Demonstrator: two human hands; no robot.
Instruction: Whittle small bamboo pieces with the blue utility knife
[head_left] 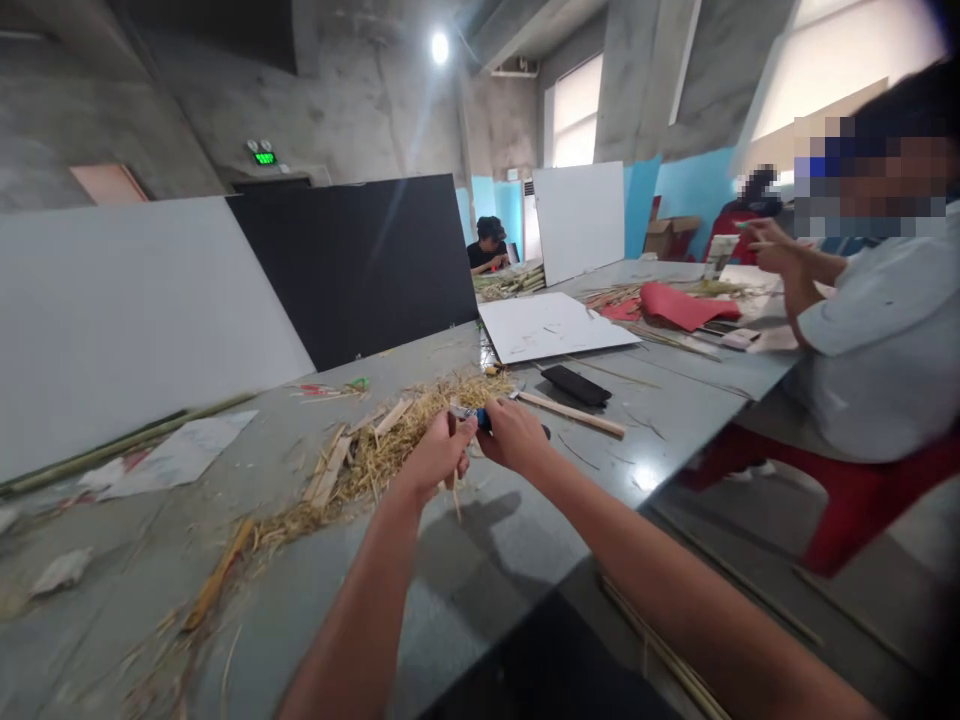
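Observation:
My right hand [516, 436] is wrapped around a blue-and-black-handled tool [484, 418]. The tool's metal front end points left, and its exact kind is hard to make out. Close beside it, my left hand [437, 450] is closed near that metal end. A thin pale strip [457, 500] sticks out below the left fingers. Both hands are over the grey table, just in front of a heap of chopped straw [390, 450]. Flat wooden pieces [328, 470] lie at the left of the heap.
A black phone-like slab [576, 385] and a wooden stick [574, 412] lie beyond my right hand. White board [555, 330] rests farther back; a black panel [360, 270] stands behind the straw. One person [885, 300] sits at right, another [489, 245] at the far end.

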